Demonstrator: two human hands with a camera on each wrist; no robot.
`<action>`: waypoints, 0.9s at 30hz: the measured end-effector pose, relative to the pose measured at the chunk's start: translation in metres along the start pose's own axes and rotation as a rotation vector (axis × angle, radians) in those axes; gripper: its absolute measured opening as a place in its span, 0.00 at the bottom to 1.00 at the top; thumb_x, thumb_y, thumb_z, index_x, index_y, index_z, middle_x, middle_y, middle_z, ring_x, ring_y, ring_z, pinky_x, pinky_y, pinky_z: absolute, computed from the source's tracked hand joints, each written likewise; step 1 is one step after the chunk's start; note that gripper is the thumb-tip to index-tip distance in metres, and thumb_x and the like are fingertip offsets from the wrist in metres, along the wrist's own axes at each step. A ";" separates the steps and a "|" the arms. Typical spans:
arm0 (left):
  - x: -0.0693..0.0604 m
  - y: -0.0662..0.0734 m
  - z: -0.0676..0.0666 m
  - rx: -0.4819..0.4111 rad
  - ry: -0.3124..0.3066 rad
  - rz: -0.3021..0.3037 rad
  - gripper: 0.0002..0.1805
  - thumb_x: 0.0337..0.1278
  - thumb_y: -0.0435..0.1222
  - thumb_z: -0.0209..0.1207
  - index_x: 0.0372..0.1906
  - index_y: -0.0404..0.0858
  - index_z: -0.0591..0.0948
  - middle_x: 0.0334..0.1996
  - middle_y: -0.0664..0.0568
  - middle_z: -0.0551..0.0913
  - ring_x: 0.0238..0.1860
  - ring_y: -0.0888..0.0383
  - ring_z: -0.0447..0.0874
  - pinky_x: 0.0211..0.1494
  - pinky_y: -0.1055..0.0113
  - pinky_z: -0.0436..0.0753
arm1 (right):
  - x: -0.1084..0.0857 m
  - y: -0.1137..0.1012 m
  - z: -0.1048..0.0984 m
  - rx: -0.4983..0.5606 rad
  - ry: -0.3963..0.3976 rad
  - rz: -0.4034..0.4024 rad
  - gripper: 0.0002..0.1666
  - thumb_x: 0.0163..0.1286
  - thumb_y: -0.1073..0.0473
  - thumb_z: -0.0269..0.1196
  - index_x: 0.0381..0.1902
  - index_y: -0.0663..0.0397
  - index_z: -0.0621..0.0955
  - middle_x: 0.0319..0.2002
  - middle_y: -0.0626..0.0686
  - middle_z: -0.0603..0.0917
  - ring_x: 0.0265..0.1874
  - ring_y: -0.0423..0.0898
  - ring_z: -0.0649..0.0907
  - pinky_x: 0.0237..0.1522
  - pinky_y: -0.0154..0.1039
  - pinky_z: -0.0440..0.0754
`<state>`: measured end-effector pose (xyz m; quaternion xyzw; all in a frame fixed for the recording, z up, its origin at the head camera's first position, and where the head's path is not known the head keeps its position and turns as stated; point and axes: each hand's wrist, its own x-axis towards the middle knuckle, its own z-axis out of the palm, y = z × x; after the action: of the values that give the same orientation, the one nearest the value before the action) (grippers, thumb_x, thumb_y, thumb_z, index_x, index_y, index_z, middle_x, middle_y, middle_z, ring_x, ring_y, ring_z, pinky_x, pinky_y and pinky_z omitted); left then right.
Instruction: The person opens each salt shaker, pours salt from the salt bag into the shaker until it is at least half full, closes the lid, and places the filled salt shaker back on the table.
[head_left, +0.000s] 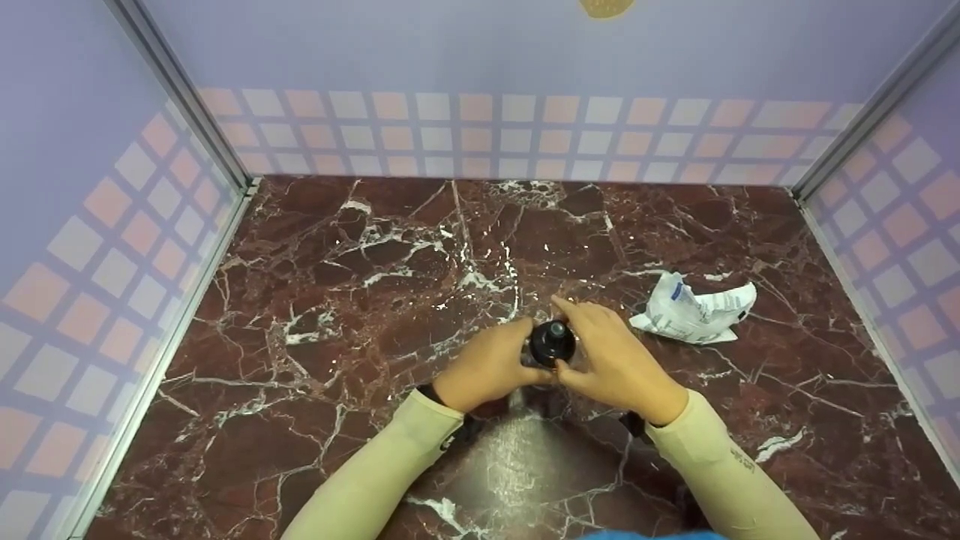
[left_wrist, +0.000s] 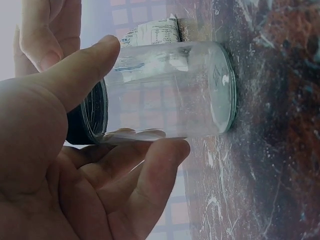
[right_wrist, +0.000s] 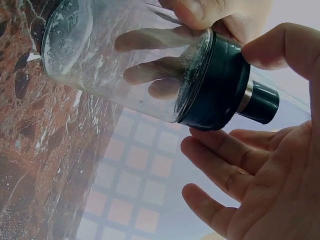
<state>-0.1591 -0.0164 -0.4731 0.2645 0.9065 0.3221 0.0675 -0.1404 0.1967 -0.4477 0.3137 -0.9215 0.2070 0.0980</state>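
A clear glass jar [left_wrist: 155, 90] with a black lid [right_wrist: 220, 82] stands upright on the marbled surface. From the lid's top rises a small black knob [right_wrist: 262, 103] with a metallic band. My left hand [head_left: 484, 364] holds the jar near its upper part, thumb on one side and fingers on the other. My right hand [head_left: 619, 360] grips the lid between its thumb and fingers. In the right wrist view, the left fingers show through the glass, and a whitish film lies near the jar's base. From above, the hands and lid hide most of the glass.
A crumpled white packet [head_left: 694, 309] with printing lies to the right of the hands. Dark red marbled tabletop [head_left: 375, 442] extends around them. Lilac panels with pink and white squares enclose the back [head_left: 480, 60], left [head_left: 67, 247] and right [head_left: 922, 217].
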 end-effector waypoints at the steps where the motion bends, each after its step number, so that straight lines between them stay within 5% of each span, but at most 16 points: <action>1: 0.000 0.000 0.000 0.003 0.001 0.001 0.33 0.49 0.53 0.76 0.56 0.40 0.79 0.48 0.50 0.87 0.49 0.52 0.87 0.58 0.57 0.84 | 0.000 0.000 0.000 0.004 0.001 -0.005 0.52 0.58 0.56 0.71 0.78 0.61 0.64 0.57 0.58 0.81 0.63 0.57 0.77 0.74 0.54 0.67; 8: 0.000 0.000 0.000 0.016 0.012 0.016 0.33 0.49 0.54 0.76 0.56 0.41 0.79 0.47 0.51 0.87 0.48 0.54 0.87 0.57 0.58 0.85 | 0.000 0.000 0.002 0.000 0.020 -0.022 0.53 0.58 0.53 0.72 0.77 0.63 0.63 0.59 0.59 0.81 0.64 0.56 0.78 0.78 0.56 0.59; 15: 0.000 0.000 -0.001 0.022 0.010 0.004 0.31 0.50 0.54 0.76 0.54 0.42 0.79 0.44 0.53 0.87 0.45 0.54 0.87 0.54 0.57 0.85 | 0.003 -0.002 0.004 -0.036 0.039 0.085 0.59 0.59 0.39 0.75 0.77 0.65 0.64 0.54 0.59 0.83 0.59 0.57 0.79 0.78 0.56 0.59; 27: -0.001 0.000 0.000 0.020 0.002 -0.015 0.30 0.50 0.54 0.76 0.53 0.43 0.79 0.44 0.53 0.86 0.44 0.55 0.87 0.53 0.58 0.85 | 0.003 -0.003 0.003 -0.040 0.043 0.087 0.57 0.59 0.41 0.76 0.77 0.63 0.65 0.54 0.59 0.84 0.59 0.57 0.80 0.78 0.57 0.58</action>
<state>-0.1583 -0.0168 -0.4731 0.2579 0.9117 0.3129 0.0665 -0.1415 0.1916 -0.4483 0.2669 -0.9359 0.1991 0.1148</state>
